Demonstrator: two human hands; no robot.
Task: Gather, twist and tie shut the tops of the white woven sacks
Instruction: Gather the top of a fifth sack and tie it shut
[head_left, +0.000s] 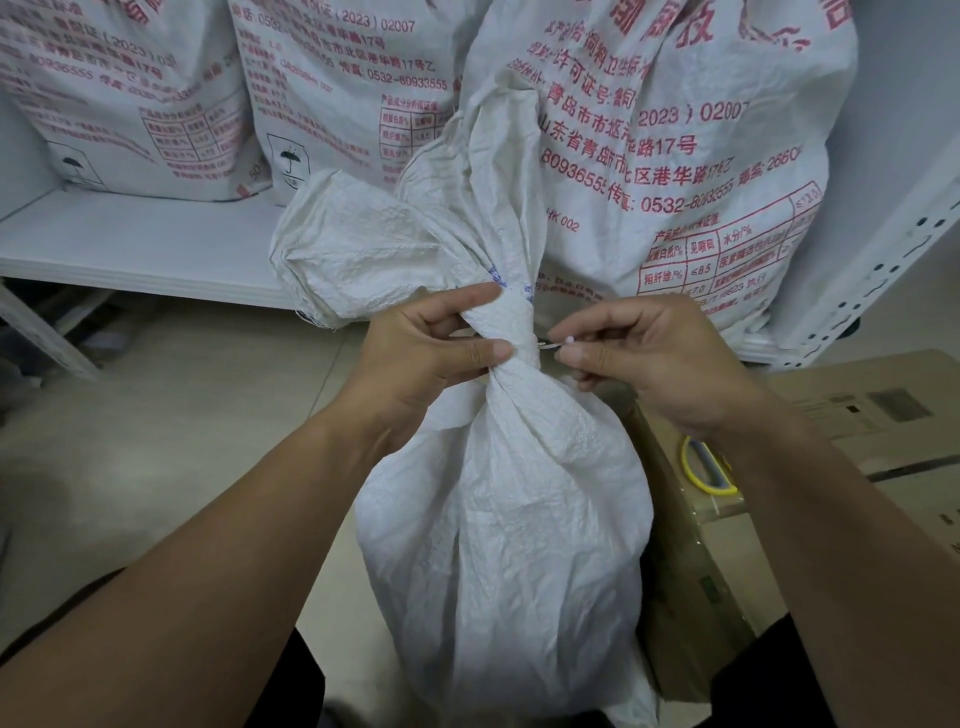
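A plain white woven sack (498, 530) stands upright between my knees, its top gathered into a twisted neck (511, 332). Above the neck the loose mouth (363, 249) fans out to the left and upward. My left hand (431, 358) grips the neck from the left, thumb and fingers curled round it. My right hand (660, 358) is just right of the neck and pinches the end of a thin tie (558, 344) that runs from the neck; the tie's far side is hidden.
Three full white sacks with red print (675, 156) stand on a low white shelf (130, 244) behind. A cardboard box (857, 426) lies at the right with a yellow-handled tool (706, 467) on it. Beige tiled floor (182, 415) spreads to the left.
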